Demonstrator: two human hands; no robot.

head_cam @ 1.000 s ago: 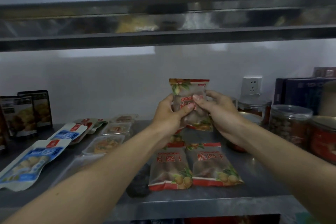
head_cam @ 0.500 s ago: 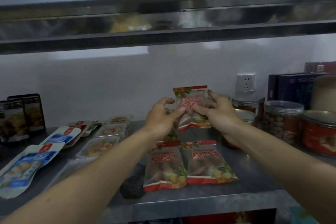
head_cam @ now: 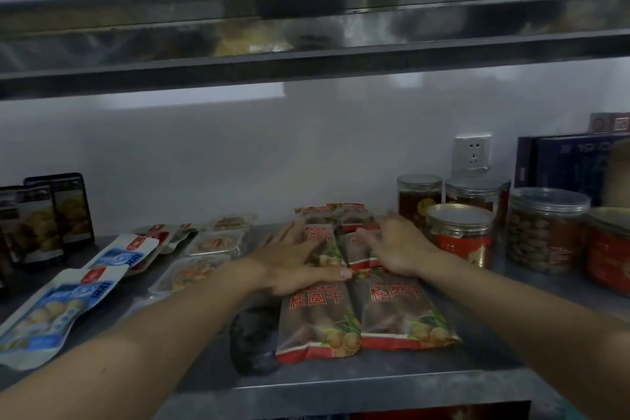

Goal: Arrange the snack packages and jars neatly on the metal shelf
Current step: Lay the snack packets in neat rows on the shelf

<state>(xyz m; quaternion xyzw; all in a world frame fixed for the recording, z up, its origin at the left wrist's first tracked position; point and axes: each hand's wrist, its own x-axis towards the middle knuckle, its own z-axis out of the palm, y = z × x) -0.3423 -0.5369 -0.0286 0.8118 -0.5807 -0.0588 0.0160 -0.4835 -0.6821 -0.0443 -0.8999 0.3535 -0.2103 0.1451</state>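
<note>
left hand (head_cam: 293, 262), right hand (head_cam: 395, 245) flat, fingers straight, pressing longan packs (head_cam: 325, 245); careless shove probably skews row into 3 o'clock jars (head_cam: 460, 235)

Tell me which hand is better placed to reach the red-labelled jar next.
Probably the right hand: it rests on the longan packets directly beside the red-labelled jar, while the left hand lies farther away, across the packets.

The 2 front snack packets (head_cam: 317, 319) read "桂圆干".
</note>
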